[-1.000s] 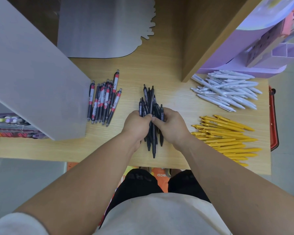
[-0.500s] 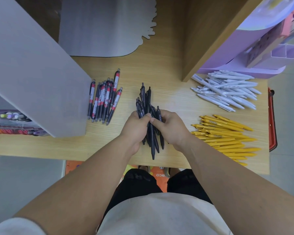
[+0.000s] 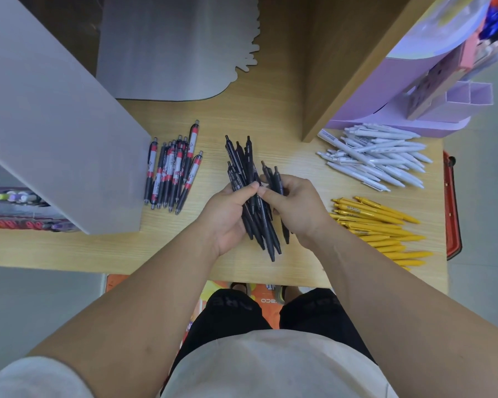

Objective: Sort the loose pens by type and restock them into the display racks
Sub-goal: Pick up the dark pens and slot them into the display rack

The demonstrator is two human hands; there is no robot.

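Holding one bundle of black pens [image 3: 243, 165] above the middle of the table [image 3: 184, 251], both grips are clamped on it. The left grip [image 3: 227, 218] has fingers curled under the bundle and its thumb pressed on top. The right grip [image 3: 298, 208] closes on the bundle from the other side, and the two thumbs meet at the centre. The pens lie roughly parallel and unevenly staggered, clicker ends pointing away from the person and tips toward the near table edge. Whether the tips touch the table cannot be told.

Three sorted piles lie on the table, well apart from each other. Red-banded pens [image 3: 173, 175] lie to the left, just beside a grey panel [image 3: 55, 124]. White pens [image 3: 377, 160] lie at far right, just in front of a lilac display rack [image 3: 400, 113]. Yellow pens [image 3: 381, 225] lie at near right. A wooden upright [image 3: 342, 53] stands between the centre and the lilac display rack.
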